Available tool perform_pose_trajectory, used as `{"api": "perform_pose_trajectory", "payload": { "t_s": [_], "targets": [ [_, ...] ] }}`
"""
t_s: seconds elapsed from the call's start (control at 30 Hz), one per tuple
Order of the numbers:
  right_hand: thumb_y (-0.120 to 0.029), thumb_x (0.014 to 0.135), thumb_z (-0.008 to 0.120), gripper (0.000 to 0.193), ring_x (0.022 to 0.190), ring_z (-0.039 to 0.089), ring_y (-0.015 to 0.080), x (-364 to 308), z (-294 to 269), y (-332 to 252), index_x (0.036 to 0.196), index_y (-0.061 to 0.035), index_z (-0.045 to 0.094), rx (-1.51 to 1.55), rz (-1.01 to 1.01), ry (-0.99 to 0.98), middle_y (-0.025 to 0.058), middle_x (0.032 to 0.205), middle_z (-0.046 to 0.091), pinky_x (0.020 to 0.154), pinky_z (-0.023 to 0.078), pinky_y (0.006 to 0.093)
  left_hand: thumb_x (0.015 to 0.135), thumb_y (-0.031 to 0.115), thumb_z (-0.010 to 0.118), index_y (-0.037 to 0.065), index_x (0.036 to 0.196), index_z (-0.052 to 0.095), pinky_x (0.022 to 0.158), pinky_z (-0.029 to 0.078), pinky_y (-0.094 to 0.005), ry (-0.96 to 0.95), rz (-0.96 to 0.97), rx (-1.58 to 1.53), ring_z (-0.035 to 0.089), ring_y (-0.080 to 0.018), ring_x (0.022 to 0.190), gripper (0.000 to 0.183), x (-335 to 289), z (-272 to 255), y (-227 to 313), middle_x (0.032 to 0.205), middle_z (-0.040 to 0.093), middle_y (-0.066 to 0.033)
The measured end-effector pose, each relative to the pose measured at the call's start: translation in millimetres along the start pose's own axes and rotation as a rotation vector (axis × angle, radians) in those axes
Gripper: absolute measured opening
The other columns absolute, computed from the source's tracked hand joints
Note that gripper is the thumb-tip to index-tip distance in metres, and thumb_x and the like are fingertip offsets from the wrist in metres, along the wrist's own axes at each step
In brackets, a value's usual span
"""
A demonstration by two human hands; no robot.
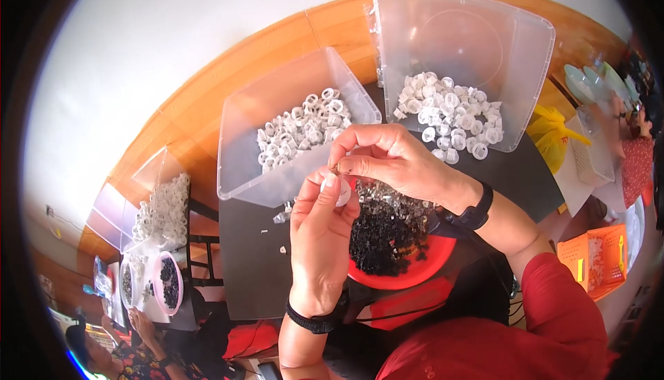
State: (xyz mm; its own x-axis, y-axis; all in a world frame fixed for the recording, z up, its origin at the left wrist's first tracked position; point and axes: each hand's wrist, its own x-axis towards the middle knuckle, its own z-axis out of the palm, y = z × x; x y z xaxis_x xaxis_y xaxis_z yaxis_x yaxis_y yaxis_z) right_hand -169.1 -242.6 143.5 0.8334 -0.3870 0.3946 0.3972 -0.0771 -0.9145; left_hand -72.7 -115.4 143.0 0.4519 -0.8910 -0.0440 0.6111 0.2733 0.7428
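Note:
My left hand (318, 228) is closed, with a small white round plastic piece (344, 192) in its fingers. Thumb and forefinger of my right hand (394, 158) pinch a tiny brownish, metallic-looking piece (335, 170) against the left fingertips; its exact kind is too small to make out. Below both hands, a red bowl (443, 250) holds many black parts (377, 241) and shiny clear or metallic bits (394, 203). Beyond them, a clear plastic bin (238, 165) contains white ring-shaped pieces (304, 127).
A second clear bin (470, 34) leans at the back, white caps (453, 106) heaped before it. A yellow bag (550, 138) and an orange basket (570, 255) are on the right. At far left another person (149, 331) works by bowls of parts (168, 283). One more person (636, 162) is far right.

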Motion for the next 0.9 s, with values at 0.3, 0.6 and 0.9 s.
{"api": "perform_pose_trajectory", "payload": {
  "t_s": [0.3,0.6,0.9],
  "targets": [
    [-0.011,0.094,0.059,0.011,0.085,0.057,0.0051,4,-34,-21,0.097,0.0004,0.061,-0.018,-0.076,0.094,0.0005,0.089,0.062,0.074,0.047,0.021,0.096,0.016,0.056,0.009,0.098,0.058,0.067,0.041,-0.0225,-0.155,0.117,0.15,0.049,-0.0063,0.071,0.008,35,31,-7,0.087,0.058,0.0013],
    [-0.009,0.09,0.062,0.012,0.075,0.058,0.0032,0,-44,-30,0.091,0.0034,0.063,-0.284,0.031,0.247,0.0019,0.083,0.064,0.065,0.047,0.0183,0.093,0.011,0.06,0.005,0.099,0.058,0.062,0.037,-0.0204,-0.068,0.353,0.391,0.046,-0.0053,0.068,0.008,53,33,-28,0.083,0.056,0.0015],
    [-0.012,0.088,0.065,0.016,0.068,0.053,0.0014,1,-45,-26,0.087,0.004,0.064,-0.375,0.064,0.29,0.0002,0.076,0.062,0.057,0.042,0.0177,0.091,0.01,0.063,0.004,0.094,0.059,0.06,0.036,-0.019,-0.097,0.52,0.558,0.045,-0.0041,0.065,0.007,66,18,-37,0.077,0.055,0.0032]
  ]
}}
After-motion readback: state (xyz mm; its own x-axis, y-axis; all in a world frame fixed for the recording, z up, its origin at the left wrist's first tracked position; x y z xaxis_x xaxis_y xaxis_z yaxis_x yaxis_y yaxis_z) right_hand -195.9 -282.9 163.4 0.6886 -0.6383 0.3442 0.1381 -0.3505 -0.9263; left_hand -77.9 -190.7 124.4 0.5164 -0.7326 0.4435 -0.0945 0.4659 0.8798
